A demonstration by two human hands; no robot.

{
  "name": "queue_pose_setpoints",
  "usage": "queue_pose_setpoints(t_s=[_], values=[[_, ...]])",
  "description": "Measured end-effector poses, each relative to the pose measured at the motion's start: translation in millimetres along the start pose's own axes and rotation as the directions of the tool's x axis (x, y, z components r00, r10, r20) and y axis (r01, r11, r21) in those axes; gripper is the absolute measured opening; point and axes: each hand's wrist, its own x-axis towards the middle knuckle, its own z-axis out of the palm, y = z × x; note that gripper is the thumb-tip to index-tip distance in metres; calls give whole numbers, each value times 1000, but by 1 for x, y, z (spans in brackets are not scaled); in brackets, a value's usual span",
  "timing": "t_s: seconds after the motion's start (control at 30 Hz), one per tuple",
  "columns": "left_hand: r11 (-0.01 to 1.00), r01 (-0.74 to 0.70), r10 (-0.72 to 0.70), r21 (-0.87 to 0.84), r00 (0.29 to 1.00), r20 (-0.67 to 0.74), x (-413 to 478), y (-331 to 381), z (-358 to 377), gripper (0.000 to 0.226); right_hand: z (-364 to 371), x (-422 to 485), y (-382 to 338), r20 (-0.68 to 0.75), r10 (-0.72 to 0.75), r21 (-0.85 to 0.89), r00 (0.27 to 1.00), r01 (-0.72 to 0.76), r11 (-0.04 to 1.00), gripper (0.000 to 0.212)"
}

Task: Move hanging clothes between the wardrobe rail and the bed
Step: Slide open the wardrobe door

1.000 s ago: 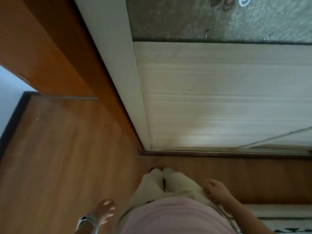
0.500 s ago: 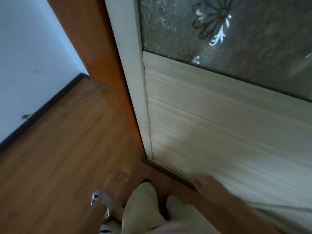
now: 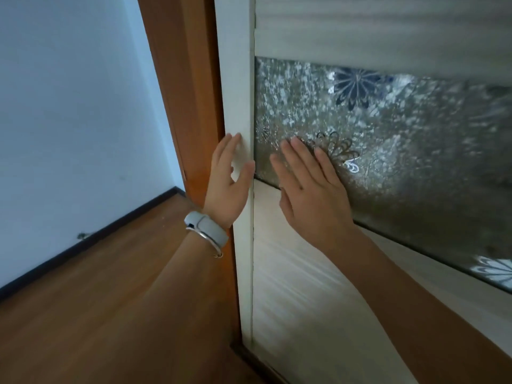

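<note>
Wood floor (image 3: 97,300) and pale wall (image 3: 69,106) sit to my left while both grips lie released, flat on the shut wardrobe door (image 3: 304,286), left grip (image 3: 225,176) at its upright left edge, right grip (image 3: 313,187) on the glass (image 3: 388,139); clothes unseen, likely behind it.

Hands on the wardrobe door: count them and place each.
2. The left hand touches the white door stile; the right hand lies flat against the patterned glass panel.
</note>
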Motion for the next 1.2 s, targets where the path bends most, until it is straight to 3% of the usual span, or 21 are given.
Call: queue_pose_setpoints(t_s=[0.17,0.3,0.4,0.53,0.63,0.73,0.83,1.03,1.2], values=[[979,125,-139,-162,987,-76,5,-6,12,63,8,-6,9,76,-44,-202,996,59,978,51],[950,224,-252,-217,962,-107,19,4,15,62,6,-10,12,77,-36,-225,996,53,973,50],[943,231,-261,-240,960,-102,17,13,19,57,-1,-16,18,2,-26,-194,1000,26,981,46],[941,167,-190,-293,981,-50,-3,25,26,47,-19,-34,30,-131,44,-149,990,-64,987,38],[963,27,-27,-266,1000,3,-22,33,40,43,-36,-57,37,-204,141,-188,969,-180,966,33],[961,-109,135,-255,987,84,-42,44,60,37,-53,-77,43,-238,251,-278,938,-314,908,45],[924,-228,301,-308,929,215,-55,57,83,36,-70,-96,54,-249,367,-332,897,-434,837,61],[793,-401,585,-458,712,388,-88,94,139,41,-120,-143,82,-245,586,-400,772,-631,665,73],[682,-449,724,-577,528,444,-106,129,187,40,-161,-174,97,-173,812,-347,557,-806,479,86]])
